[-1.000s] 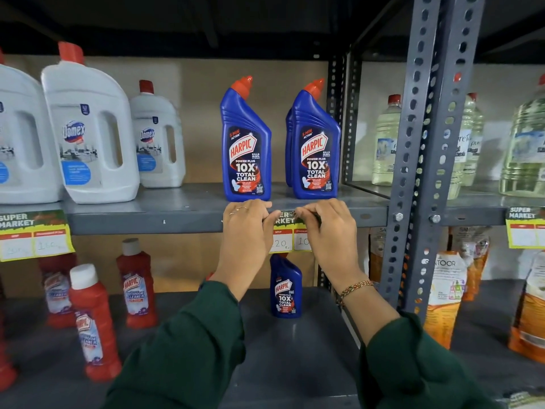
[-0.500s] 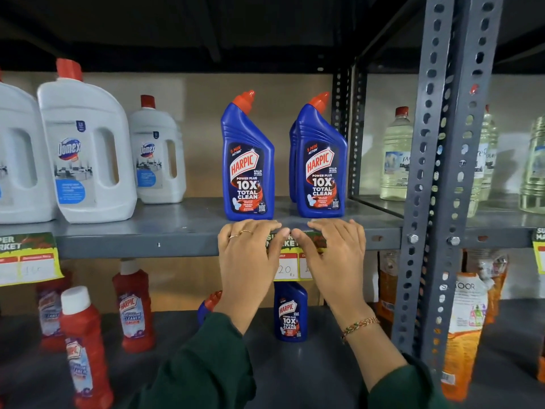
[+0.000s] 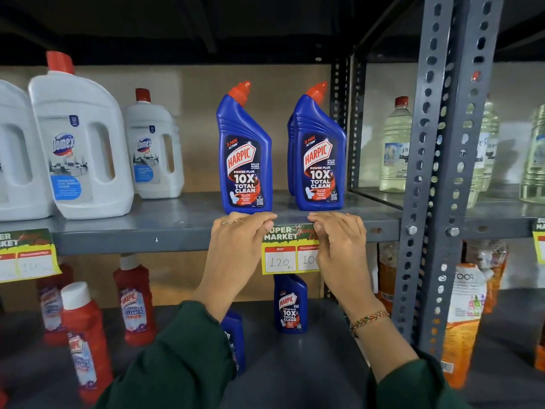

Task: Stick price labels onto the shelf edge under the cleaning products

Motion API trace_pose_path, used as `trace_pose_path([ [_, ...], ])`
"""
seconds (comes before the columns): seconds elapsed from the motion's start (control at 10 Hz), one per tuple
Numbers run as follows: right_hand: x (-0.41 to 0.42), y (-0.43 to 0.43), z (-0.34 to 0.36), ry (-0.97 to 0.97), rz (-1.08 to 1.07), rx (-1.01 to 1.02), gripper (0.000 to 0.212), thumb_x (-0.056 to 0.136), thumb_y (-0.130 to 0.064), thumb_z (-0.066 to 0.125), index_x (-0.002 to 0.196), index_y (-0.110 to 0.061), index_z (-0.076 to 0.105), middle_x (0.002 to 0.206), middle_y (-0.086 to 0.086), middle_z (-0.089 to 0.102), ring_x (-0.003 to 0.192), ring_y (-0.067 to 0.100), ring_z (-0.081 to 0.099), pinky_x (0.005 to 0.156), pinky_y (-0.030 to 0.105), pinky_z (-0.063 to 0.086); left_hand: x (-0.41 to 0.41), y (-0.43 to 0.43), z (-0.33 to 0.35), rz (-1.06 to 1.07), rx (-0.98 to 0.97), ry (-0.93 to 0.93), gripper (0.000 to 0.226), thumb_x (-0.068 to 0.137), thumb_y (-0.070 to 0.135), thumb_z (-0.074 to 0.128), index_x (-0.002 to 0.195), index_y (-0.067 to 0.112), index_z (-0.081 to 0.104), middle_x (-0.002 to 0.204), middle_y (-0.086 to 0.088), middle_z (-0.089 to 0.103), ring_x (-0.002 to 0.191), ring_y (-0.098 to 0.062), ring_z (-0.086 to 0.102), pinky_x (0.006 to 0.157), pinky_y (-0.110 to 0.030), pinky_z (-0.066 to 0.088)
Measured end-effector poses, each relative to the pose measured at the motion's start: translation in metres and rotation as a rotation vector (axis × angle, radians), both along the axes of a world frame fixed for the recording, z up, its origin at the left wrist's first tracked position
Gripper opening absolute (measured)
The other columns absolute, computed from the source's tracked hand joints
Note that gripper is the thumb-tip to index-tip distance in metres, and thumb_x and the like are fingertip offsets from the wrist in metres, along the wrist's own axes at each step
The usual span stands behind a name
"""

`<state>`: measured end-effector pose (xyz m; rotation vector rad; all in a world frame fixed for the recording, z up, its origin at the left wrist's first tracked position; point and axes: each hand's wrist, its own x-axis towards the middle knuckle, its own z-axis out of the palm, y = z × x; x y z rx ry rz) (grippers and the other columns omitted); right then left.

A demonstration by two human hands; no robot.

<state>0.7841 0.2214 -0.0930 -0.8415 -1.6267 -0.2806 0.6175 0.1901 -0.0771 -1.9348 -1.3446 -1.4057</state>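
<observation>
- Nearest, the left hand (image 3: 236, 249) and right hand (image 3: 339, 246) flank the price label (image 3: 287, 250), fingertips curled and pressing its top corners against the shelf edge (image 3: 132, 240); neither grips it, as far as I can tell.
- The step in hand looks like fixing this label; next calls for smoothing the top strip flat, then letting go.
- The label hangs from the shelf edge, green header over yellow, handwritten "120", its right part hidden.
- Behind and above the label stand two blue Harpic bottles (image 3: 246, 154).
</observation>
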Motion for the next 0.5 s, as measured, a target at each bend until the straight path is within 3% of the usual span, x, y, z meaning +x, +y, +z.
trace_pose_path([
  [0.2, 0.007, -0.006, 0.003, -0.015, 0.03, -0.065, 0.029, 0.079, -0.003, 0.048, 0.104, -0.011, 0.061, 0.105, 0.006, 0.067, 0.103, 0.021, 0.052, 0.098, 0.004, 0.017, -0.001, -0.006, 0.006, -0.07, -0.073, -0.067, 0.021, 0.091, 0.013, 0.053, 0.11, 0.011, 0.062, 0.098, -0.008, 0.067, 0.094, -0.014, 0.05, 0.083, -0.041, 0.047],
  [0.3, 0.011, -0.007, 0.009, -0.023, 0.076, -0.095, 0.037, 0.075, 0.014, 0.055, 0.104, -0.009, 0.062, 0.105, 0.009, 0.068, 0.103, 0.02, 0.051, 0.098, 0.036, 0.041, -0.004, -0.008, 0.005, -0.103, -0.113, -0.063, 0.023, 0.092, 0.006, 0.051, 0.112, 0.01, 0.062, 0.104, -0.01, 0.067, 0.102, -0.022, 0.054, 0.084, -0.039, 0.049],
  [0.4, 0.017, -0.019, 0.013, -0.017, 0.113, -0.148, 0.04, 0.077, 0.016, 0.053, 0.108, -0.008, 0.06, 0.104, 0.006, 0.064, 0.102, 0.018, 0.05, 0.091, 0.044, 0.048, -0.007, -0.017, 0.008, -0.126, -0.161, -0.053, 0.027, 0.094, 0.007, 0.046, 0.118, 0.011, 0.057, 0.113, -0.009, 0.064, 0.108, -0.017, 0.05, 0.087, -0.031, 0.046],
  [0.5, 0.03, -0.059, 0.007, 0.085, 0.352, -0.365, 0.04, 0.089, 0.005, 0.045, 0.119, -0.02, 0.053, 0.111, -0.006, 0.05, 0.108, 0.01, 0.047, 0.097, 0.035, 0.044, -0.01, -0.031, 0.01, -0.165, -0.224, -0.102, 0.035, 0.098, 0.024, 0.036, 0.132, 0.019, 0.042, 0.13, -0.008, 0.052, 0.122, -0.014, 0.038, 0.097, -0.037, 0.042],
])
